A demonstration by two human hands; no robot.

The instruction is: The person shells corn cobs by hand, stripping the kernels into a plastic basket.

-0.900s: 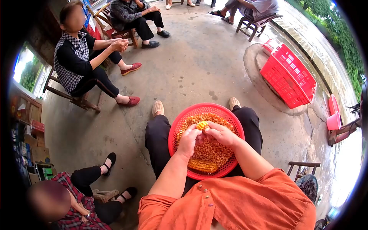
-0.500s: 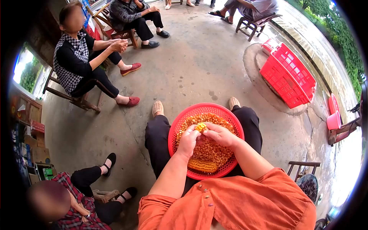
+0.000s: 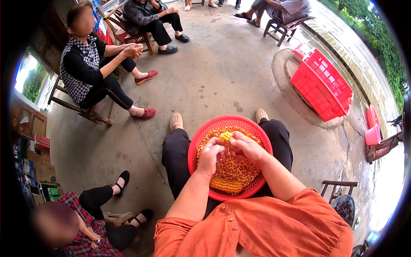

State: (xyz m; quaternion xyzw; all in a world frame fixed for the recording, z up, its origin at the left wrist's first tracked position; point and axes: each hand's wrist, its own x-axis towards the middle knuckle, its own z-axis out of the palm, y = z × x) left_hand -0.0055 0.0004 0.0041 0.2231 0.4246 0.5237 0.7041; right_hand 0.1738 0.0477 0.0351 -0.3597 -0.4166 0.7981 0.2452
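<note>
Right hand pinching corn piece, left hand curled beside, its hold unclear, kernels and basket beneath, cob nearer wearer, crate beyond right

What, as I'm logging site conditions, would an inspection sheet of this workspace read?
Surface: black-trousered lap, above a grey concrete floor with dark spots.
Job's things: round red perforated plastic basket on the lap, holding loose orange corn kernels and a long yellow corn ear.
Clutter: red rectangular plastic crate and round pink plastic tub, both off to the right.
Hands: right hand pinches a small yellow corn piece; left hand curls close beside, its contact with the piece unclear.
Cables: nothing seen.
Surroundings: several seated people, wooden chairs, green trees beyond.
</note>
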